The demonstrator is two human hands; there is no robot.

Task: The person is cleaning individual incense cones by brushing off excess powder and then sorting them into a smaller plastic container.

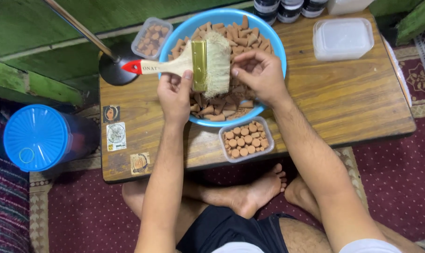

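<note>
1. A person's left hand (175,93) grips a wide paintbrush (201,63) by the lower end of its pale wooden handle, thumb pressed near the brass-coloured ferrule, fingers closed around the wood; the red handle tip points left and the pale bristles point right.
2. The right hand (259,75) meets the bristles from the other side, fingertips pinched together at the brush's edge; whether they hold one of the small brown pieces cannot be told.
3. Both hands hover over a round blue plastic basin (273,40), which is heaped with brown cone-shaped pieces (226,30); the brush lies directly above the heap.
4. Just beside the basin's near rim stands a clear rectangular tub (246,139) packed with the same brown pieces set upright in rows.
5. A second clear tub (151,37), also holding brown pieces, sits at the basin's far left, next to a black round stand base (114,70).
6. A stack of empty clear lidded containers (342,38) rests well apart on the right of the low wooden table (353,103).
7. A blue-lidded jar (37,138) stands on the floor to the left.
</note>
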